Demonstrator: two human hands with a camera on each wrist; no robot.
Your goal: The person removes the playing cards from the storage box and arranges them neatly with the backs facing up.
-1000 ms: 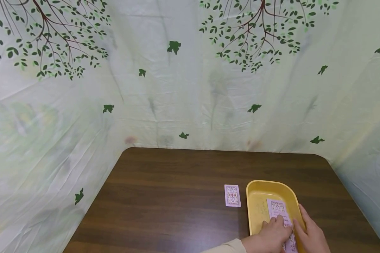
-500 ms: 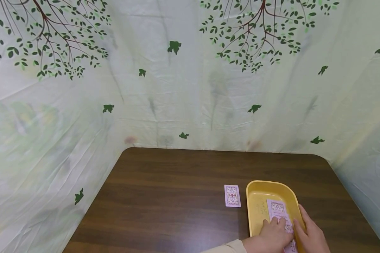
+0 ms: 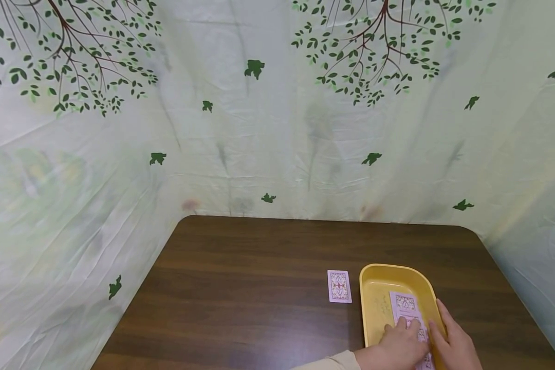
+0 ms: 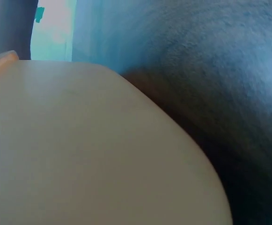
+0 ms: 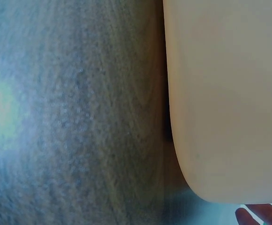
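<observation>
In the head view a yellow tray (image 3: 373,308) lies at the right front of the brown table. Several lavender playing cards (image 3: 404,302), ornate backs up, overlap in a line along its right half. My left hand (image 3: 398,347) reaches in from the left and rests its fingers on these cards, hiding part of the row. My right hand (image 3: 458,344) holds the tray's right side, thumb over the inner edge and fingers along the outside. One more playing card (image 3: 339,286) lies face down on the table, just left of the tray. Both wrist views are mostly filled by a blurred pale surface.
The wooden table (image 3: 240,288) has rounded far corners. Behind it and at both sides hangs a pale curtain (image 3: 277,133) printed with branches and green leaves. A cream sleeve (image 3: 333,362) covers the left forearm, which crosses the table's front.
The left hand's fingers have slid slightly right and down over the cards in the tray. Tray, right hand and the lone card stay put.
</observation>
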